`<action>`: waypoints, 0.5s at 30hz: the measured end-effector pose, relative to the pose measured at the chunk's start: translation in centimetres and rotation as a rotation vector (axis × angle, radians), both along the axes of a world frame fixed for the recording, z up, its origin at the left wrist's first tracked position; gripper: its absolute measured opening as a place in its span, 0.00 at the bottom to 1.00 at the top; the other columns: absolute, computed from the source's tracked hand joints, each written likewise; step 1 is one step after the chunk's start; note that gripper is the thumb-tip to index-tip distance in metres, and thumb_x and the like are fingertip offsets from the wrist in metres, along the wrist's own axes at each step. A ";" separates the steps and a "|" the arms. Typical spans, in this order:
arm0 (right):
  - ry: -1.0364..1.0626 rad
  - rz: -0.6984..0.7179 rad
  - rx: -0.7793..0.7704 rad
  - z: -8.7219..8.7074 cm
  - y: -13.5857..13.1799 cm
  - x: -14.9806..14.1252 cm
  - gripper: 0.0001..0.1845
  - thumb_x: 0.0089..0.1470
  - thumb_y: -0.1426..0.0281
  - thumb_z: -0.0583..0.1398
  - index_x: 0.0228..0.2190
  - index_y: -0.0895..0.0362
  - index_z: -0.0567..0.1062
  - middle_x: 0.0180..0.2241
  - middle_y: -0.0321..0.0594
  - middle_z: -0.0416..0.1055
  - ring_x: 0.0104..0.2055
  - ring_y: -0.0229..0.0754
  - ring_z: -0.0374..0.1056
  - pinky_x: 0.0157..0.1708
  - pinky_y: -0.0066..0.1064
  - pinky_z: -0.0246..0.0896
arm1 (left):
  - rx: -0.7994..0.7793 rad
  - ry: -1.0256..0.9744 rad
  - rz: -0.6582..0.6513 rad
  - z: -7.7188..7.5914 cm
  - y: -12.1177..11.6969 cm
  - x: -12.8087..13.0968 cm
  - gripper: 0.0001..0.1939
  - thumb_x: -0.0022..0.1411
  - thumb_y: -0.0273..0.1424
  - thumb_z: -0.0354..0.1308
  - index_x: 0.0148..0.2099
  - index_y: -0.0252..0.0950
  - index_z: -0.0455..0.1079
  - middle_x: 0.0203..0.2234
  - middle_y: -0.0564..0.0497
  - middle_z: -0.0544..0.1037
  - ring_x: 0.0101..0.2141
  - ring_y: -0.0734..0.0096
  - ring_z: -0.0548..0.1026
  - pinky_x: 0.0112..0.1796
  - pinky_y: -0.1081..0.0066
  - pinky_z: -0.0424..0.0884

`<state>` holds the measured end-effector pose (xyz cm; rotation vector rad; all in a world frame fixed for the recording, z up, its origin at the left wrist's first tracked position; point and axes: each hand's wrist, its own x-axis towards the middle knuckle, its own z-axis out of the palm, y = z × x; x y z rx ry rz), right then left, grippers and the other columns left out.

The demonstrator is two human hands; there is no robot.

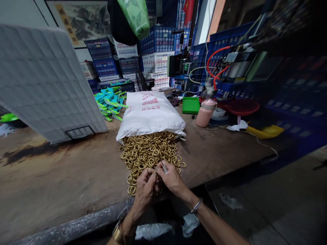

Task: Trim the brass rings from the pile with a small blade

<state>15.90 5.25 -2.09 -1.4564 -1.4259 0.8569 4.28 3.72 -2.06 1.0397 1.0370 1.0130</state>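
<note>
Close together at the table's front edge, both hands work over a heap of brass-coloured rings. My left hand is closed, its thumb and forefinger pinching a ring that shows only in part. Between the fingers of my right hand is a small silvery metal tool, perhaps a blade; its lower end is hidden. The right fingertips meet the left ones at the ring. Rings spill from the open mouth of a white woven sack with red print, which lies just beyond the heap.
A tall pale ribbed panel stands at the left. Behind it lie turquoise and green plastic pieces. To the right are a pink bottle, a green tray, a yellow scoop and a machine with red hoses. Stacked crates fill the back.
</note>
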 end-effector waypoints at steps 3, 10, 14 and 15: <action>-0.084 0.040 0.030 0.0 -0.2 -0.1 0.11 0.49 0.65 0.52 0.19 0.56 0.64 0.18 0.29 0.58 0.21 0.32 0.54 0.23 0.23 0.48 | -0.079 -0.094 -0.041 -0.3 -0.3 -0.5 0.15 0.51 0.42 0.56 0.29 0.35 0.62 0.13 0.59 0.65 0.12 0.83 0.60 0.15 0.81 0.56; -0.338 0.040 0.088 -0.6 -0.7 0.7 0.07 0.49 0.74 0.49 0.25 0.55 0.66 0.20 0.32 0.62 0.23 0.34 0.57 0.25 0.24 0.47 | -0.134 -0.288 -0.008 0.2 -1.1 -1.1 0.13 0.51 0.39 0.59 0.32 0.36 0.61 0.20 0.58 0.68 0.16 0.84 0.63 0.17 0.81 0.58; -0.494 0.166 0.076 -0.1 -1.9 0.7 0.14 0.37 0.81 0.49 0.28 0.56 0.66 0.23 0.35 0.66 0.26 0.36 0.60 0.26 0.24 0.46 | -0.114 -0.256 0.017 0.7 -1.3 -1.1 0.14 0.51 0.39 0.59 0.32 0.35 0.62 0.17 0.58 0.67 0.15 0.84 0.61 0.17 0.81 0.57; -0.523 0.193 0.068 0.1 -2.2 0.5 0.15 0.36 0.82 0.49 0.28 0.56 0.66 0.23 0.35 0.66 0.25 0.36 0.60 0.26 0.25 0.45 | -0.103 -0.234 0.016 0.7 -1.3 -1.1 0.14 0.50 0.40 0.59 0.31 0.35 0.62 0.16 0.59 0.66 0.14 0.84 0.61 0.17 0.81 0.56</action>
